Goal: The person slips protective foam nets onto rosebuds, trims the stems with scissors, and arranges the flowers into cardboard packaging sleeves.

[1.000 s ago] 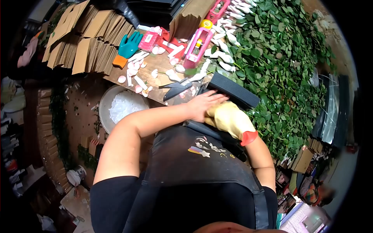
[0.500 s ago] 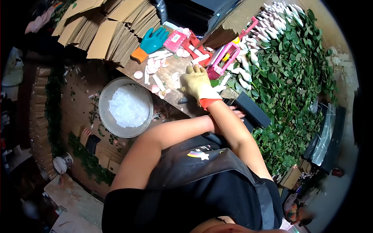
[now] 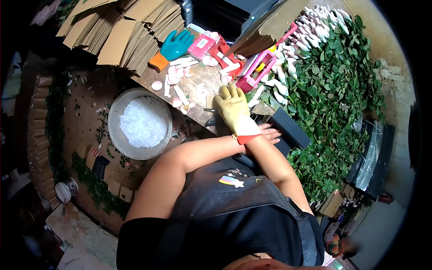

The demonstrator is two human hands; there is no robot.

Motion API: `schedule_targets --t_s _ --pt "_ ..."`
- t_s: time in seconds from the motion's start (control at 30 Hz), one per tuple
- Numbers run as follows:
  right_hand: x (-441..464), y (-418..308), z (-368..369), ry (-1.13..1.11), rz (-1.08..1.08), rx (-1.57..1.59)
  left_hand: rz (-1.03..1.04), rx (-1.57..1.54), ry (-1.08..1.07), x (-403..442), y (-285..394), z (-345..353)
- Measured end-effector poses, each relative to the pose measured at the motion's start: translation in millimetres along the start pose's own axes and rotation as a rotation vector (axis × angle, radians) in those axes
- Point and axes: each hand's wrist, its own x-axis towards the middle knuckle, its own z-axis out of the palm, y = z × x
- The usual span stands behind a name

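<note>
My right hand (image 3: 233,107), in a cream work glove with a red cuff, lies at the table edge with its fingers stretched forward. Just left of it are a thin dark bar (image 3: 209,110) and a dark curved piece (image 3: 210,122), which I cannot name. Bare, my left hand (image 3: 270,133) reaches under the right wrist, fingers out flat beside a black ridged block (image 3: 290,127). Its palm is partly hidden. Beyond the glove stands a pink plastic tool (image 3: 256,72) with a yellow part. White-wrapped rose buds (image 3: 315,33) on leafy stems (image 3: 328,103) are heaped to the right.
A teal glove (image 3: 175,45), a pink packet (image 3: 201,47), petals and white strips lie on the wooden table (image 3: 148,77). Cardboard stacks (image 3: 118,42) stand at the far left. A round tub (image 3: 113,130) holds translucent white pieces. Another person's sleeve (image 3: 332,245) shows lower right.
My right hand has drawn back slightly toward me and its fingers look straighter. More of my left hand now shows under the wrist. The whole view has shifted a little left.
</note>
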Motion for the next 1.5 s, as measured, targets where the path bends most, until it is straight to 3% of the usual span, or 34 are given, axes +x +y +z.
schedule_targets --t_s 0.1,0.13,0.23,0.27,0.4,0.43,0.63,0.67,0.83,0.97,1.03,1.2,1.23,1.3,1.37,1.5 --pt "1.7 3.1 4.6 0.295 -0.026 -0.158 -0.043 -0.137 -0.081 2.9 0.6 -3.2" --pt "6.4 6.1 3.2 0.296 -0.048 -0.156 -0.059 -0.167 -0.132 4.0 1.6 -8.1" --pt "20.8 15.4 9.8 0.017 -0.035 0.072 -0.074 -0.266 -0.239 10.1 1.6 -11.4" --pt "22.2 19.6 24.5 0.128 -0.026 0.004 -0.058 -0.272 -0.246 10.4 -0.6 -13.6" --pt "21.2 12.6 34.8 0.086 0.023 -0.175 -0.011 -0.104 -0.223 6.7 -3.2 -9.4" --pt "17.7 16.7 50.5 0.196 -0.015 -0.235 -0.020 -0.085 -0.237 8.2 -2.6 -12.5" --pt "46.8 21.2 54.9 0.079 0.092 -0.258 -0.073 -0.160 -0.339 15.5 0.1 -30.9" --pt "45.4 25.3 48.9 0.221 0.070 -0.240 -0.069 -0.177 -0.336 15.1 0.6 -32.0" --pt "34.3 25.7 6.0 0.326 0.045 -0.037 -0.052 -0.124 -0.355 15.7 -0.1 -31.7" --pt "9.4 13.9 -40.3 0.745 0.026 0.069 -0.052 -0.128 -0.234 9.6 -2.1 -14.9" --pt "4.3 11.7 -51.4 0.280 0.064 0.242 -0.037 -0.109 -0.214 9.3 1.0 -22.1" --pt "14.4 -3.4 -32.2 -0.301 0.070 0.217 0.009 -0.039 -0.134 4.5 -6.8 1.2" --pt "20.6 -7.7 24.2 -0.088 0.052 -0.074 0.042 -0.007 -0.021 -0.4 -12.6 19.9" --pt "16.5 -14.1 54.7 0.248 0.001 -0.366 0.058 -0.002 -0.027 3.3 -8.0 -2.3" --pt "26.4 -14.5 53.4 0.148 0.007 -0.426 0.039 -0.029 -0.072 7.3 -6.0 -7.7" --pt "32.2 -2.9 45.0 0.193 -0.059 -0.420 0.037 -0.031 -0.085 9.1 -4.4 -7.6"
